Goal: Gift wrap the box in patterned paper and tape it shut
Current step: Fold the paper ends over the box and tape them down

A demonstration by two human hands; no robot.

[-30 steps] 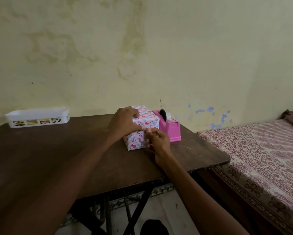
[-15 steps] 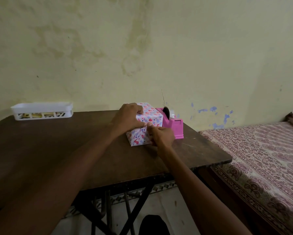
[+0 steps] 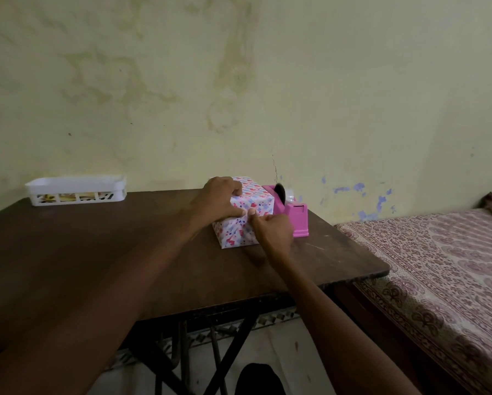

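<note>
Bare table point(image 3: 102, 252) open across left and centre of frame. White basket point(image 3: 75, 191) sits at upper-left far edge. Pink tape dispenser point(image 3: 297, 219) crowds right side of box point(image 3: 257, 201). Bed point(image 3: 438, 266) flanks right edge.

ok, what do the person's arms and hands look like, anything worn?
Both the left forearm and right forearm are bare, no sleeves in frame. The left grip and right grip are bare hands: no gloves, watch or bracelet. Rings too small to tell.

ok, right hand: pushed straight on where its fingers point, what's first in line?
The wrapped box: the right hand points at its near top edge, fingers seeming to touch it. The left hand has its thumb beside; depth unclear.
</note>
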